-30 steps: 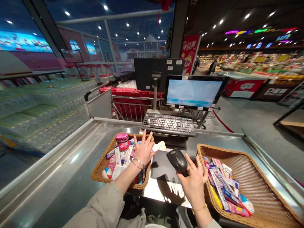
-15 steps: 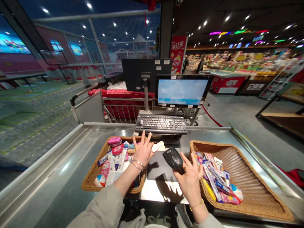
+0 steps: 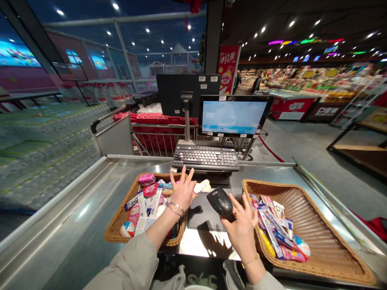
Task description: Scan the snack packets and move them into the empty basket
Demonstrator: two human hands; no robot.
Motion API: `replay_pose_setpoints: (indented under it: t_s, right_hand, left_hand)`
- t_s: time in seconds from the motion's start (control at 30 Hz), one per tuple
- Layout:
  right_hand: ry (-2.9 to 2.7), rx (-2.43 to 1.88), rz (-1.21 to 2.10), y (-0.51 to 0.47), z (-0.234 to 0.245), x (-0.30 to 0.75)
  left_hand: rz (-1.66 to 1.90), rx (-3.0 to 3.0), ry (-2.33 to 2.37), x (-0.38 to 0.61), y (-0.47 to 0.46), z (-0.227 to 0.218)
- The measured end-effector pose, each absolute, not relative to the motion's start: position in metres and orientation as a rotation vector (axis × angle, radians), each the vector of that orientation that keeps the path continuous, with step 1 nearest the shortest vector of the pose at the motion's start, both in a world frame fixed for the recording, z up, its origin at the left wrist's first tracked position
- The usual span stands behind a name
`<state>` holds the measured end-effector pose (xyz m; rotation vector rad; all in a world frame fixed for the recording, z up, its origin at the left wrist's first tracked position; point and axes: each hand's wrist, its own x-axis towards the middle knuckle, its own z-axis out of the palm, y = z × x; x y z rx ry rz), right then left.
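Two risks: right hand [image 3: 242, 225] clamped loosely on scanner [image 3: 220, 201], could slip onto bench [image 3: 75, 225]. Left hand [image 3: 182, 192], fingers spread, pinching small packet [image 3: 201, 187] over left basket [image 3: 116, 225]; thin grip, may drop.

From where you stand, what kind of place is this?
Most likely a supermarket checkout counter. A till screen stands over a keyboard, the right hand holds a barcode scanner, and two wicker baskets hold small packaged goods. Stocked shelves show behind.
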<state>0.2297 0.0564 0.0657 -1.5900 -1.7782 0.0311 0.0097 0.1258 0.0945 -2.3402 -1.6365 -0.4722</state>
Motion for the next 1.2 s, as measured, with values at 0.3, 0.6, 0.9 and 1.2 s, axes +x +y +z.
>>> replay_pose_setpoints:
  t_s: [0.3, 0.6, 0.9, 1.2]
  right_hand:
    - [-1.776, -1.588, 0.041, 0.056, 0.066, 0.229]
    - [-1.77, -1.579, 0.0, 0.055, 0.064, 0.233]
    - [-1.704, -1.632, -0.01, 0.052, 0.061, 0.247]
    - [-1.607, -1.649, -0.079, 0.047, 0.057, 0.267]
  left_hand:
    - [-0.514, -2.287, -1.606, 0.013, 0.124, 0.097]
    - [-0.514, -2.294, -1.614, 0.018, 0.125, 0.099]
    - [-0.526, -2.33, -1.574, 0.035, 0.131, 0.1]
    - [-0.564, -2.398, -1.479, 0.056, 0.139, 0.104]
